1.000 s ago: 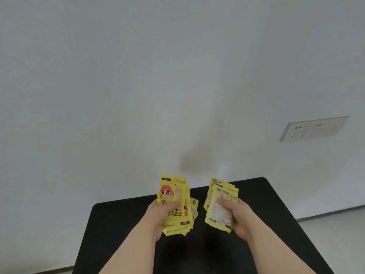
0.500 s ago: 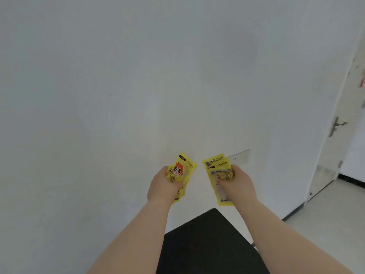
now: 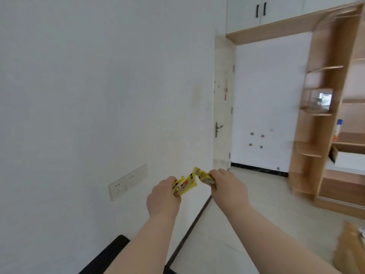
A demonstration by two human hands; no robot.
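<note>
Two hands [image 3: 164, 198] [image 3: 230, 186] grip yellow packets [image 3: 184, 185] [image 3: 205, 177] beside white wall [image 3: 98, 95], beyond black table [image 3: 110, 258].

Cream door [image 3: 223, 95]: smooth, faint sheen; its lever handle [image 3: 217, 129] dull metal.
Left of the door: white wall [image 3: 98, 95], matt paint; white socket plate [image 3: 128, 181], smooth plastic.
Right of the door: light wooden shelving unit [image 3: 324, 125], smooth matt laminate.
Below the door: pale floor tiles [image 3: 276, 204], glossy.
Near side of the door: yellow cartoon-print sachets [image 3: 184, 185] and second yellow sachet bundle [image 3: 205, 177], crinkled shiny plastic film.
</note>
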